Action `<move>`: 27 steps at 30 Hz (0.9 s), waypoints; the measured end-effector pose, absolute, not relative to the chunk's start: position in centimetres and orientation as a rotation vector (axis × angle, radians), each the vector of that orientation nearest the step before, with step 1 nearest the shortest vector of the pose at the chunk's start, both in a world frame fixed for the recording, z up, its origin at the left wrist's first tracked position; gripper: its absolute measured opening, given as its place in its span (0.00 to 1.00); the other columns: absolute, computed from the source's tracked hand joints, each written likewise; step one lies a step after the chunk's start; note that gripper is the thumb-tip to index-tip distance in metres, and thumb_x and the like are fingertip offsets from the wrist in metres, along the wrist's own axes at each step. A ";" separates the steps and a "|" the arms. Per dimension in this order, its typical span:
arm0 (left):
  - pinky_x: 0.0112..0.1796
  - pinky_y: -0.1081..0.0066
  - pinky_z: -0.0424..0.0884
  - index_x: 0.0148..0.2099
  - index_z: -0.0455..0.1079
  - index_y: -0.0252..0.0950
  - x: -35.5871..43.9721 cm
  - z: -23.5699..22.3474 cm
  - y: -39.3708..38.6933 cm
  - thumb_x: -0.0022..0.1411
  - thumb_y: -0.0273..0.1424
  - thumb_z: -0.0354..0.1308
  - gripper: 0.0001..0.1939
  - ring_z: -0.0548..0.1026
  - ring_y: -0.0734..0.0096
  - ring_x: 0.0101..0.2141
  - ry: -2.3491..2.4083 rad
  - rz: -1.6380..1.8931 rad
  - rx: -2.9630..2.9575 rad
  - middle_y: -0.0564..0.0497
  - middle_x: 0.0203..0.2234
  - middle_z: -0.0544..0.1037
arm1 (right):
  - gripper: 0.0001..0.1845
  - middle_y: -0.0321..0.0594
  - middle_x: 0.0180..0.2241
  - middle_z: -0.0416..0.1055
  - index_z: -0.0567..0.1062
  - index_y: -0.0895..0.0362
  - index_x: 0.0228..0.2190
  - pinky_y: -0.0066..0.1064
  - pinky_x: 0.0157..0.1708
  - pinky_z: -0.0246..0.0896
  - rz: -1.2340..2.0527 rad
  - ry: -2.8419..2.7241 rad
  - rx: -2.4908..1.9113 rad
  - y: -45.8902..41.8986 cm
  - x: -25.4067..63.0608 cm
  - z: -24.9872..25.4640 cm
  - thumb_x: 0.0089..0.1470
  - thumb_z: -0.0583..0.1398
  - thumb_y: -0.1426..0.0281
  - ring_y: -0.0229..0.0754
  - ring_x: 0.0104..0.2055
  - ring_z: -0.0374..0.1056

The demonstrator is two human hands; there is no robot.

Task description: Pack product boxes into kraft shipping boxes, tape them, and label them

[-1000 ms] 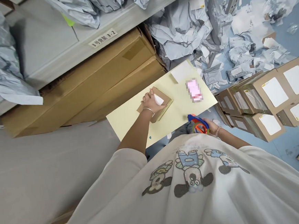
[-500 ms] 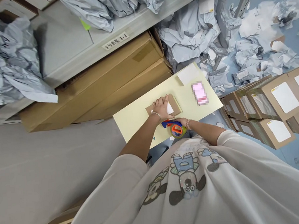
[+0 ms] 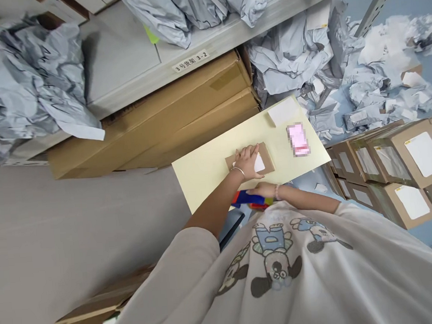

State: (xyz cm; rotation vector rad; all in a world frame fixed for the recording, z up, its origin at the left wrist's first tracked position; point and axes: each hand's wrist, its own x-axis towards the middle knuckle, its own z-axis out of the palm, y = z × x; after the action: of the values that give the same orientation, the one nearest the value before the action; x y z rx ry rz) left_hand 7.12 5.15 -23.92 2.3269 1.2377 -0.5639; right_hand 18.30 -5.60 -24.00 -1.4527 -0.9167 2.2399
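My left hand (image 3: pixel 248 163) lies with spread fingers on top of a small cardboard box (image 3: pixel 267 160). A white label (image 3: pixel 259 162) on the box shows beside the fingers. The box rests on a pale yellow tabletop (image 3: pixel 209 175). Close to my body, at the table's near edge, my right hand (image 3: pixel 265 190) is wrapped round a blue and red tape dispenser (image 3: pixel 249 198). The dispenser's roll is partly hidden by the hand and its blue body. The box and the dispenser are apart.
A blurred pink item (image 3: pixel 298 139) and a white paper (image 3: pixel 283 111) lie on the table's right part. Behind stands a shelf (image 3: pixel 127 84) with grey plastic parcels (image 3: pixel 45 85); long cartons (image 3: pixel 152 107) sit below it. Labelled boxes (image 3: pixel 417 156) are stacked at right, near scattered grey bags (image 3: pixel 368 97).
My right hand has drawn the tape dispenser back from the box, toward my body, and turned it. My left hand stays on the box. The whole view has shifted a little.
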 end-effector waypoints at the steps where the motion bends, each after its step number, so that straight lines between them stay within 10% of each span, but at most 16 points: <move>1: 0.67 0.38 0.30 0.79 0.31 0.35 6.3 -23.8 5.3 0.42 0.54 0.73 0.75 0.43 0.33 0.72 1.206 -0.570 2.332 0.31 0.74 0.44 | 0.26 0.35 0.13 0.66 0.72 0.55 0.15 0.35 0.31 0.59 2.206 -1.118 -1.473 -5.3 20.8 -23.3 0.47 0.70 0.49 0.41 0.24 0.62; 10: 0.68 0.37 0.33 0.78 0.40 0.37 2.8 -23.8 0.2 0.58 0.51 0.66 0.58 0.33 0.40 0.74 1.271 -0.448 2.269 0.34 0.76 0.34 | 0.26 0.41 0.18 0.70 0.74 0.53 0.19 0.37 0.30 0.56 1.375 -1.878 -1.781 -1.7 33.5 -13.6 0.57 0.61 0.48 0.44 0.22 0.64; 17: 0.68 0.38 0.43 0.76 0.53 0.41 -1.7 -23.2 -8.3 0.65 0.40 0.56 0.40 0.46 0.43 0.73 1.603 -0.115 2.090 0.38 0.73 0.54 | 0.20 0.51 0.46 0.76 0.77 0.57 0.45 0.58 0.63 0.54 0.480 -2.225 -1.255 13.1 22.0 -4.3 0.60 0.62 0.55 0.62 0.55 0.68; 21: 0.65 0.46 0.59 0.59 0.76 0.54 -7.4 -21.7 -10.0 0.67 0.41 0.48 0.23 0.73 0.48 0.59 1.726 0.010 1.801 0.44 0.52 0.81 | 0.20 0.53 0.50 0.74 0.76 0.60 0.45 0.62 0.69 0.43 0.279 -2.265 -1.161 24.4 12.7 -0.3 0.63 0.61 0.56 0.61 0.62 0.62; 27: 0.57 0.45 0.67 0.39 0.83 0.55 -14.9 -20.2 -10.5 0.64 0.45 0.45 0.22 0.80 0.44 0.48 1.772 0.127 1.666 0.43 0.39 0.85 | 0.15 0.48 0.45 0.76 0.77 0.59 0.39 0.61 0.71 0.29 0.368 -2.182 -1.286 34.7 3.5 -0.4 0.61 0.64 0.59 0.54 0.61 0.63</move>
State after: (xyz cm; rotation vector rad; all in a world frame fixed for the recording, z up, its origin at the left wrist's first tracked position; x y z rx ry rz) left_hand -14.86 -10.51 -20.24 1.6659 1.7720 0.1267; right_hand 3.51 34.69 -0.35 -1.2862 -2.1816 0.3676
